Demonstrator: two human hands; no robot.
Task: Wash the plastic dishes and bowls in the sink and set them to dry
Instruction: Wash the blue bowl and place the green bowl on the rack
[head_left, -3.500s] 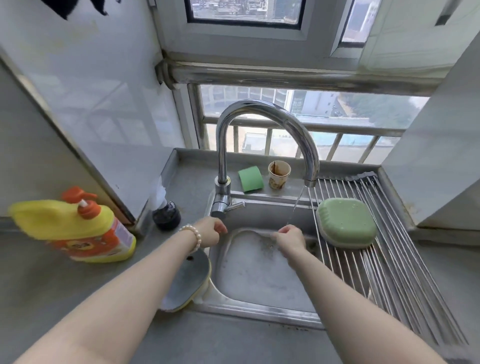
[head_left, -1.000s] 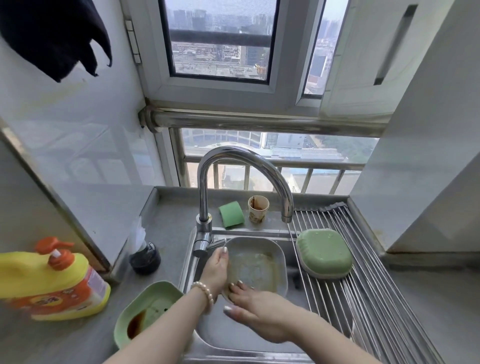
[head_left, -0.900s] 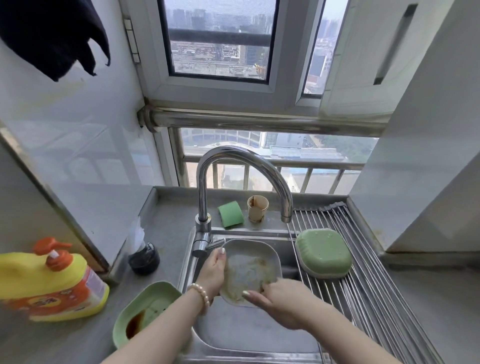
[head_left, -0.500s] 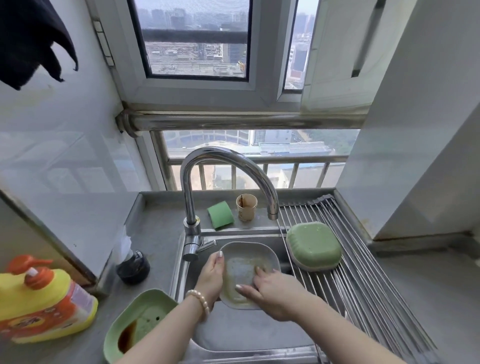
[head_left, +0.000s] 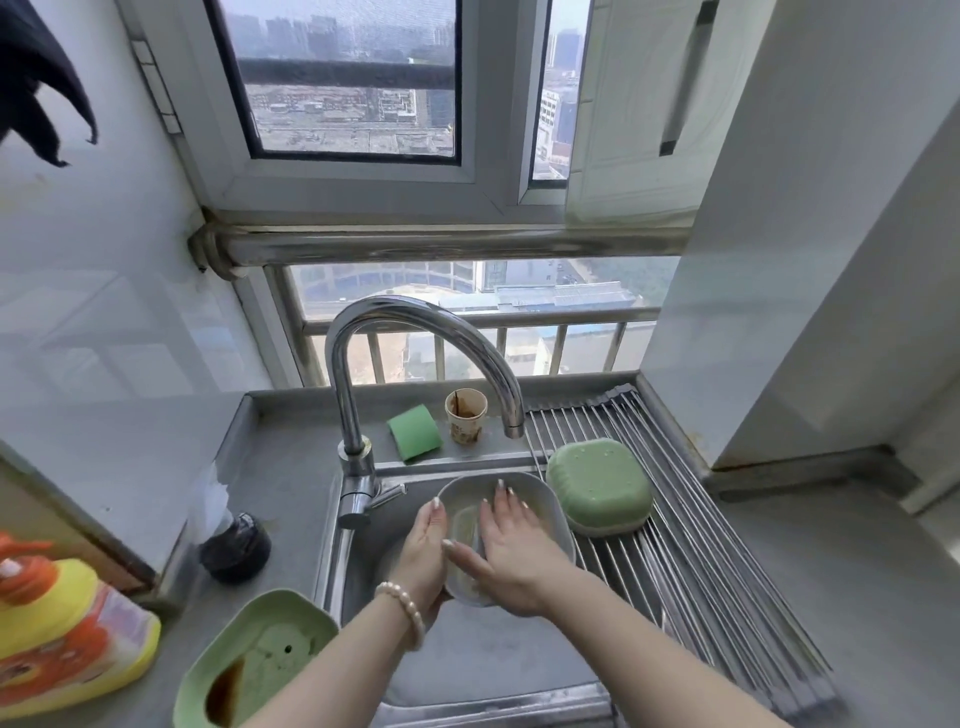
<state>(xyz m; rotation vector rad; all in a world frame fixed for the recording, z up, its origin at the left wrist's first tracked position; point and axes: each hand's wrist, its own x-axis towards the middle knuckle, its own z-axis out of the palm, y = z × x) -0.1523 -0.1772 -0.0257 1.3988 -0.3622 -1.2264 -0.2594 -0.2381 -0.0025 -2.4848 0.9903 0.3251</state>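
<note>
Head | grey dish (head_left: 540, 499) tilted, hollow facing viewer | long axis near-to-far

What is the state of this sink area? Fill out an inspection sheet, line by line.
Surface: grey steel counter around a steel sink; roll-up steel drying rack lies over the sink's right side.
Job's things: grey plastic bowl held over the sink under the curved chrome faucet; green plastic dish upside down on the rack; light green plastic dish with brown residue on the counter, left.
Clutter: green sponge, stained paper cup, yellow detergent bottle, black round object.
Hands: left hand grips the bowl's rim; right hand presses flat inside it.
Cables: nothing seen.
Surroundings: window, railing, white walls.
</note>
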